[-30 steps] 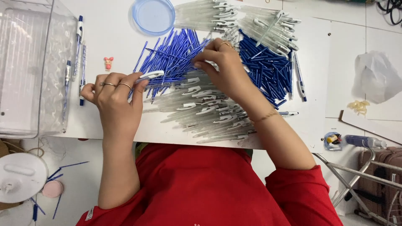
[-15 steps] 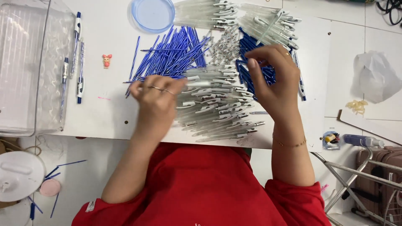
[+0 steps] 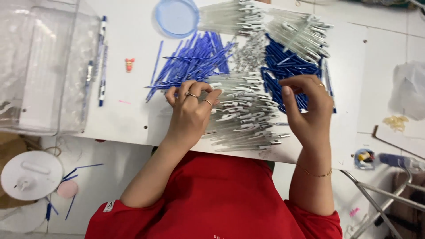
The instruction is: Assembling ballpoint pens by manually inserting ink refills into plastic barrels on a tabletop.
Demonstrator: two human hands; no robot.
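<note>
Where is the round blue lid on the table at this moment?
In the head view, the round blue lid lies at the top edge, left of centre, just above the pile of blue refills and beside the clear pen barrels.

A clear plastic box stands at the counter's left edge, and a small white label sits on the red sleeve.
</note>
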